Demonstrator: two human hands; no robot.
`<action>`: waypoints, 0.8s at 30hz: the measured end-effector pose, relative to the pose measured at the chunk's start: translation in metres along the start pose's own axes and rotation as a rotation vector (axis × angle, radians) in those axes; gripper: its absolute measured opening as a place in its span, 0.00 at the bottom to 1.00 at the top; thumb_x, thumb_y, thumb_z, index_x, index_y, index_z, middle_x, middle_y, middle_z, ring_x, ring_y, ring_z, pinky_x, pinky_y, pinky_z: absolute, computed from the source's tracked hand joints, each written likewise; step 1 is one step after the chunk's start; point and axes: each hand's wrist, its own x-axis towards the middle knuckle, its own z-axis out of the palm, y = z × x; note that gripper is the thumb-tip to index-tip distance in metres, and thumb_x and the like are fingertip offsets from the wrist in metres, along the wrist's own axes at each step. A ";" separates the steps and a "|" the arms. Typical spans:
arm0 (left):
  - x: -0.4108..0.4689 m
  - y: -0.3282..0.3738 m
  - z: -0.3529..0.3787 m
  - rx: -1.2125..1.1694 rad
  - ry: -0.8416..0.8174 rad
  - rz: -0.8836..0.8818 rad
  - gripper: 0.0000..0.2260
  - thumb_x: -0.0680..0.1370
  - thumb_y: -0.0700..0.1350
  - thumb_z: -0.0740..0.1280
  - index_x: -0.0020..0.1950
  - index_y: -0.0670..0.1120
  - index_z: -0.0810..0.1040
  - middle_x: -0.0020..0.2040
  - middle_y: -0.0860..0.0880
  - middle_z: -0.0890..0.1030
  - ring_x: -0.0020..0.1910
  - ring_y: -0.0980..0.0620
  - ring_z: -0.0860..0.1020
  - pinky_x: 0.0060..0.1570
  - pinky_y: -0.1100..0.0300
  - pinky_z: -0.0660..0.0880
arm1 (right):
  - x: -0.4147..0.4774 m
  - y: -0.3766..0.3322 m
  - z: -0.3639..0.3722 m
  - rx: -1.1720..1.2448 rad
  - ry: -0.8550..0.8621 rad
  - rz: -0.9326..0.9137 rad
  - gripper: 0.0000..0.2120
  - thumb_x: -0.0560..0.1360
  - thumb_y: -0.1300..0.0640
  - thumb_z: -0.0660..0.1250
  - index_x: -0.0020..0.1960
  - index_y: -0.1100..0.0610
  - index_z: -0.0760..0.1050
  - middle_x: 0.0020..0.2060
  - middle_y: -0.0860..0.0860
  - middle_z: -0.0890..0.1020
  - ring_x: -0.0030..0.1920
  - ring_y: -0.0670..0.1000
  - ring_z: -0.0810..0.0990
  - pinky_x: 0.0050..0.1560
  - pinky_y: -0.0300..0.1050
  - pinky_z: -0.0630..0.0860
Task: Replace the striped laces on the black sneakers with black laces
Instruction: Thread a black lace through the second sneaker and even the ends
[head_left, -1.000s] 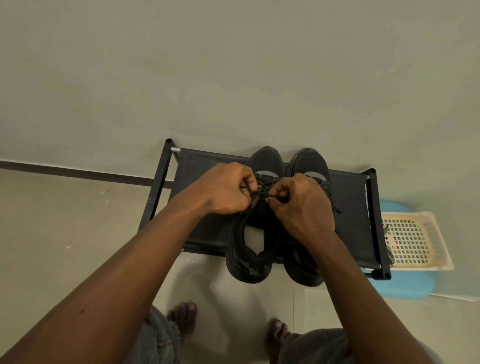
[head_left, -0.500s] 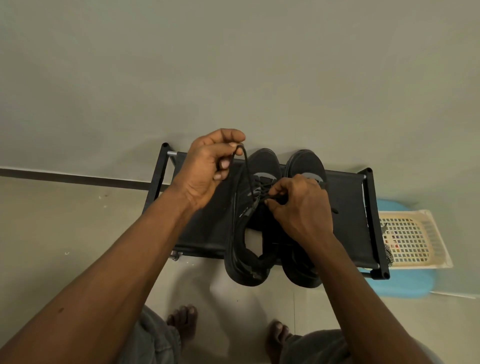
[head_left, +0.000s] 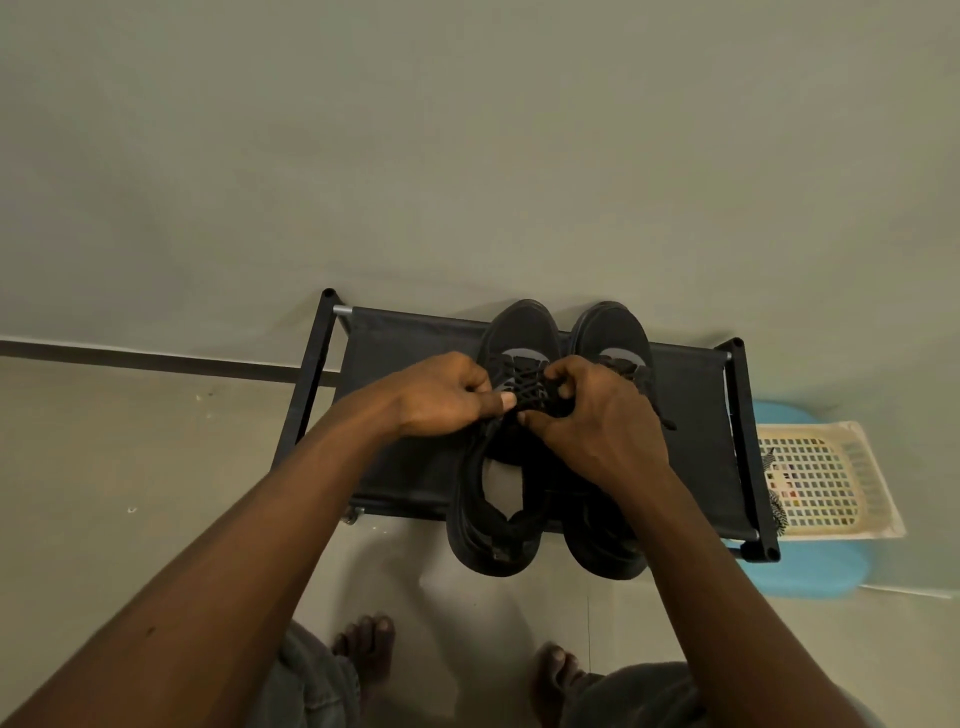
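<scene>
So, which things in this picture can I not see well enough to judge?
All in the head view:
1. The ends of the black lace: covered by the left hand and the right hand, which grip it.
2. The lacing of the second sneaker: mostly behind the right hand and wrist.
3. What lies in the basket: too small, behind its grid.
4. The blue object: mostly under the basket.

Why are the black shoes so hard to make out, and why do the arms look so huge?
Head view: light is dim and soft, without glare, so the black sneakers merge with the black rack. Head view: the wide-angle lens swells the forearms near the bottom edge and splays the rack's sides. Head view: the black laces look slightly soft.
</scene>
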 end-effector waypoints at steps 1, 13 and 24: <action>-0.001 0.000 0.000 -0.035 -0.015 0.003 0.17 0.83 0.56 0.67 0.38 0.47 0.75 0.34 0.50 0.71 0.33 0.53 0.69 0.39 0.55 0.67 | -0.001 0.000 0.000 -0.024 -0.014 -0.004 0.26 0.70 0.38 0.75 0.63 0.48 0.76 0.52 0.49 0.81 0.52 0.54 0.80 0.53 0.55 0.79; -0.005 0.006 -0.019 -1.067 0.153 0.270 0.13 0.80 0.53 0.66 0.39 0.49 0.75 0.27 0.55 0.62 0.23 0.59 0.59 0.28 0.59 0.49 | -0.002 0.002 -0.002 -0.058 0.003 -0.002 0.30 0.70 0.40 0.75 0.68 0.49 0.73 0.57 0.53 0.75 0.62 0.56 0.72 0.63 0.55 0.75; -0.010 0.005 -0.034 -1.561 0.388 0.322 0.15 0.85 0.52 0.62 0.38 0.51 0.70 0.23 0.55 0.63 0.21 0.58 0.59 0.23 0.64 0.51 | -0.002 0.000 -0.004 -0.067 -0.011 0.008 0.24 0.72 0.40 0.74 0.64 0.49 0.76 0.48 0.48 0.84 0.51 0.53 0.82 0.51 0.49 0.79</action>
